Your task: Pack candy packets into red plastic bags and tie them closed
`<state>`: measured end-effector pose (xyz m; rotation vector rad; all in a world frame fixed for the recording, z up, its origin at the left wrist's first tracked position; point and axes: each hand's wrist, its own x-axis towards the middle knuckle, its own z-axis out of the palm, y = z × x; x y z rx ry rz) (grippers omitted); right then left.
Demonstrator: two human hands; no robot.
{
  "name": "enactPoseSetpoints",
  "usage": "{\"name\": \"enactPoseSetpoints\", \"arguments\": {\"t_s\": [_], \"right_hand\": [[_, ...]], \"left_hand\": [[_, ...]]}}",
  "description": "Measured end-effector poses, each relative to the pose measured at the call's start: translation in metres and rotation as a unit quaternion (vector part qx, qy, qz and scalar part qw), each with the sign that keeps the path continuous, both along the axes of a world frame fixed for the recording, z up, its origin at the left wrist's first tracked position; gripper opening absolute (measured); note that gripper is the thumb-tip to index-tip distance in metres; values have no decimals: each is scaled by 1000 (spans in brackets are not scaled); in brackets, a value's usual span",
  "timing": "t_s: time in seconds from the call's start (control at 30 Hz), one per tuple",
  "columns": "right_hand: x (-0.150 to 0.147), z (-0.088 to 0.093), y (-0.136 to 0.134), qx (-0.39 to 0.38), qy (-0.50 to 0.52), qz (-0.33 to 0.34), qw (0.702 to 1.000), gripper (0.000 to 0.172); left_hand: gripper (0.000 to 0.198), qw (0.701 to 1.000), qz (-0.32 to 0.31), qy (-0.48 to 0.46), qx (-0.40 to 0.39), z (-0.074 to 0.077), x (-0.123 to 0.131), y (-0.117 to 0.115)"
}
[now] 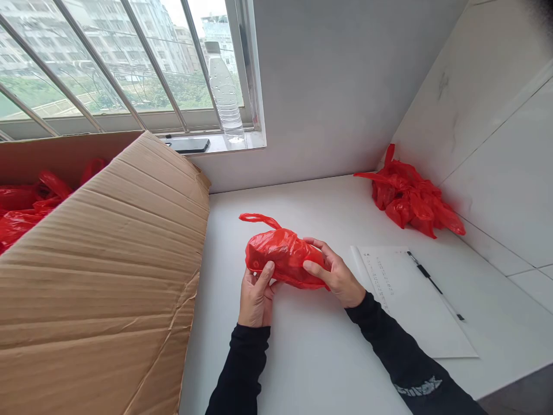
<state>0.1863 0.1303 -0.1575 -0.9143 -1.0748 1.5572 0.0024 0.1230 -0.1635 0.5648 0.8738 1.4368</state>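
Note:
A red plastic bag (280, 253) is held between my two hands above the white table, with something bulky wrapped inside that I cannot make out. One twisted handle of the bag sticks out to the upper left. My left hand (257, 297) grips the bag from below at its left end, thumb on the front. At the right end my right hand (334, 274) is closed round it, thumb in front and fingers over the far side.
A large cardboard box (108, 276) with red bags (26, 207) inside stands at the left. More red bags (410, 193) lie at the back right. Paper (410, 311) and a pen (425, 272) are right of my hands. A bottle (225, 95) and phone (189, 144) rest on the windowsill.

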Motion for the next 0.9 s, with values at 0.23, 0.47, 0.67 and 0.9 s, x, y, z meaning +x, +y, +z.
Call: {"name": "enactPoseSetpoints", "arguments": {"t_s": [0.23,0.47,0.67,0.9], "right_hand": [[-2,-6,4,21,-13,-39,999,34],[-3,1,-1,22,-16,42,999,46],[-5,1,-2,25,-43,21,999,34],[-4,0,1,8,-34,0,999,29]], "left_hand": [[43,999,-30,17,15,3,1,-2],[34,1000,5,16,8,1,1,1],[38,999,1,18,44,3,7,-3],[36,1000,-7,0,21,-3,-2,-1]]}}
